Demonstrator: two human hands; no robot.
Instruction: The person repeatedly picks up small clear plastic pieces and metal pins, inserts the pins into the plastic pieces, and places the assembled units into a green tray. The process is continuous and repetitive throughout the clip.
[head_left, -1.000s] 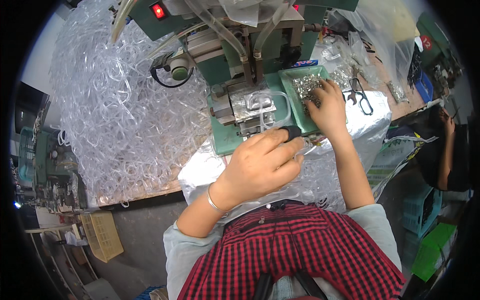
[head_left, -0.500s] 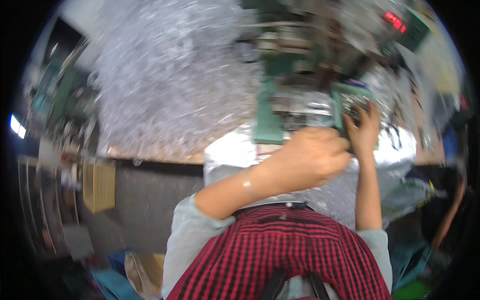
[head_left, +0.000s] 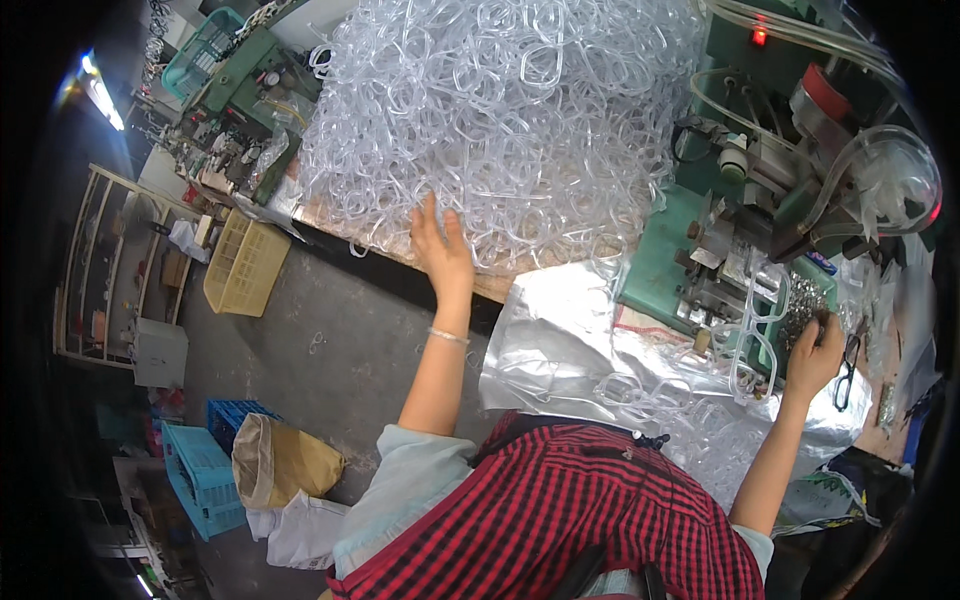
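Observation:
A large heap of clear plastic eyeglass frames (head_left: 500,140) covers the table in front of me. My left hand (head_left: 441,258) is at the heap's near edge with fingers apart, holding nothing that I can see. Over at the right, my right hand (head_left: 816,358) has its fingers curled together at the edge of a green tray of small metal parts (head_left: 803,300); whatever they pinch is hidden. Just left of that hand, one clear eyeglass frame (head_left: 747,325) extends from the green bench machine (head_left: 720,245) toward me.
Shiny silver sheeting (head_left: 550,340) covers the table's front, with more clear frames lying on it. Dark glasses (head_left: 847,372) lie right of my right hand. At left stand a yellow crate (head_left: 245,265), a blue basket (head_left: 200,480) and another green machine (head_left: 235,85).
My left hand has moved left from near the machine to the heap's edge and opened. My right hand stays by the tray, its fingers drawn closer together. The view has swung left.

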